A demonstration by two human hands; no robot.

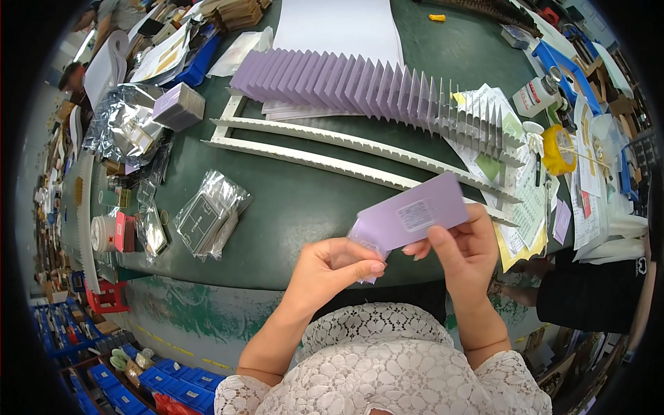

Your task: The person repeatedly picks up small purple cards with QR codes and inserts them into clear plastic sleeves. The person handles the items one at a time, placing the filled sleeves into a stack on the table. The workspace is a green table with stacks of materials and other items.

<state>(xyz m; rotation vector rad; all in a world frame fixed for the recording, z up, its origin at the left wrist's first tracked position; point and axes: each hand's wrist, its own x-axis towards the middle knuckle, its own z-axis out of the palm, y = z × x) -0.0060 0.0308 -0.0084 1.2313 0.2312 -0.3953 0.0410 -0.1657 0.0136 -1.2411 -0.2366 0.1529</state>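
Observation:
My right hand pinches a lilac card with a pale printed square on it, thumb on the near face. Its lower left end overlaps more lilac cards gripped in my left hand, whose fingers hide most of them. Both hands are just above the front edge of the green table. Beyond them lies a white notched rack with two rails. Behind it, a long row of lilac cards stands on edge, leaning in a fan along another rack.
Bagged cards and a stack of cards lie to the left, near crumpled clear plastic. On the right are a white bottle, yellow tape and papers. Another person's dark clothing shows at right.

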